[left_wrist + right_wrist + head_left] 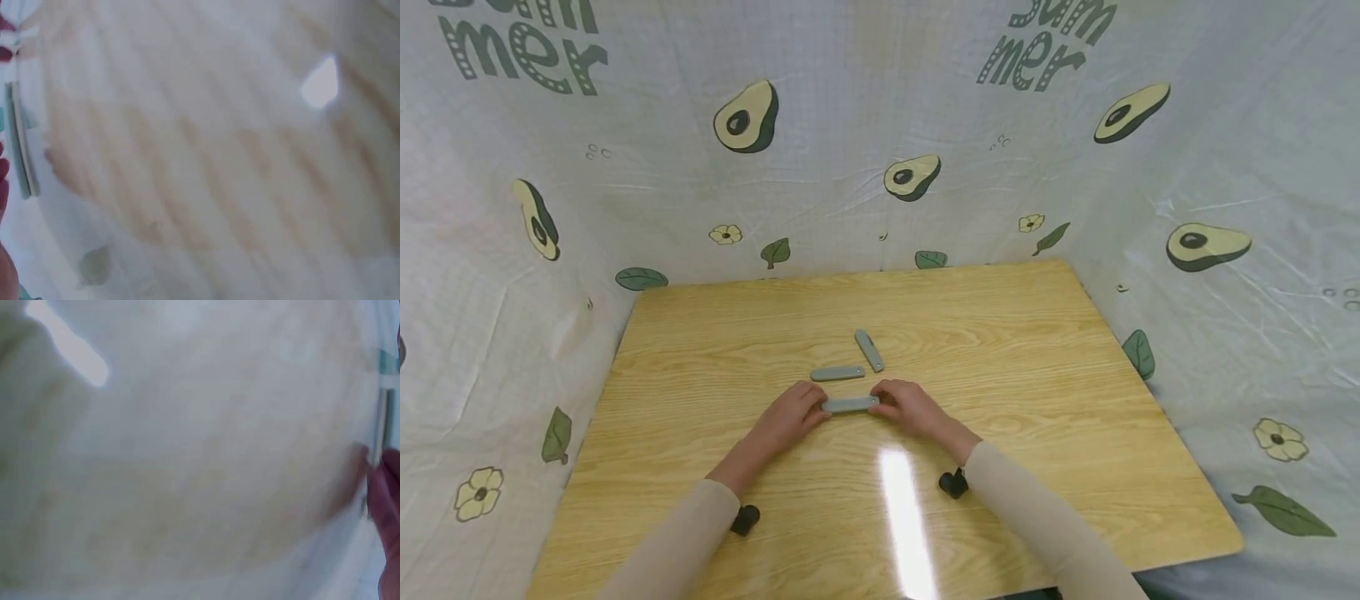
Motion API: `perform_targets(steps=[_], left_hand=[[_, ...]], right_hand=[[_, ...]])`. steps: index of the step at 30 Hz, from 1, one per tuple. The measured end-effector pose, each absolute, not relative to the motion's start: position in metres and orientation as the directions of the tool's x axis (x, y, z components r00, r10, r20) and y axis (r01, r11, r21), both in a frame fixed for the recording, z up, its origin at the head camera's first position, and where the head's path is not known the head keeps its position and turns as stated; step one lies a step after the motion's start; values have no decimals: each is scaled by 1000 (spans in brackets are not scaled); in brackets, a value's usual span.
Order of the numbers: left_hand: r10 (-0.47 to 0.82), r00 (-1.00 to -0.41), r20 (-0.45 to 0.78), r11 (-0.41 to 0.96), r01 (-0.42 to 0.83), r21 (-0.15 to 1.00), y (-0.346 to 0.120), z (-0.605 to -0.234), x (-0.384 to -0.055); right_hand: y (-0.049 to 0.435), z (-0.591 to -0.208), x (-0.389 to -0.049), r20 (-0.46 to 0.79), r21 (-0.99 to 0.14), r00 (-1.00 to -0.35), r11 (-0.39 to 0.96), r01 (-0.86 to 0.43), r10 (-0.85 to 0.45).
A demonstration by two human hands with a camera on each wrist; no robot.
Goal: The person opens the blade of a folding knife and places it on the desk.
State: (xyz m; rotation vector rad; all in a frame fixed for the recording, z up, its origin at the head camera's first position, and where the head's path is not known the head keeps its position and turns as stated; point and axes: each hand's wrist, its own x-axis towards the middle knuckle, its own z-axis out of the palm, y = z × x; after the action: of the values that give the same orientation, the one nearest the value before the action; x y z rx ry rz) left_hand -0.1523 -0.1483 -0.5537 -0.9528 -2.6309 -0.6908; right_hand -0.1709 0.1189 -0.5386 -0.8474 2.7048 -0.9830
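A slim grey bar [850,404], rounded at one end and with a small round mark at the other, lies crosswise between the two hands in the head view. My left hand [790,411] pinches its left end. At its right end, the thumb and fingers of my right hand [913,408] pinch it. Just beyond, a second matching bar [838,373] lies nearly parallel on the table. A third one [869,350] rests at a slant to its upper right. In the right wrist view, a narrow edge of a bar [380,425] shows above the fingertips.
The wood-grain table [1000,358] has a bright light reflection [906,517] near its front. A white cloth [850,100] printed with avocados and leaves hangs behind and at both sides. Small black devices [953,483] sit at the wrists.
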Motion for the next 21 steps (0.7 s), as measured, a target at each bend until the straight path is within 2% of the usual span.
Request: perform_targets(steps=[6, 11, 15, 21], left_hand=[[418, -889, 188, 621, 431, 655, -147, -547, -150], [313, -950, 10, 492, 171, 854, -146, -545, -151], [264, -957, -120, 382, -11, 924, -146, -544, -154], [225, -956, -188, 315, -111, 942, -141, -545, -155]], right_hand=[[117, -532, -173, 0, -853, -877, 458, -251, -481], [116, -534, -175, -81, -938, -897, 337, -78, -434], [115, -537, -177, -121, -964, -903, 265, 9, -411], [111, -537, -177, -151, -979, -907, 184, 83, -392]])
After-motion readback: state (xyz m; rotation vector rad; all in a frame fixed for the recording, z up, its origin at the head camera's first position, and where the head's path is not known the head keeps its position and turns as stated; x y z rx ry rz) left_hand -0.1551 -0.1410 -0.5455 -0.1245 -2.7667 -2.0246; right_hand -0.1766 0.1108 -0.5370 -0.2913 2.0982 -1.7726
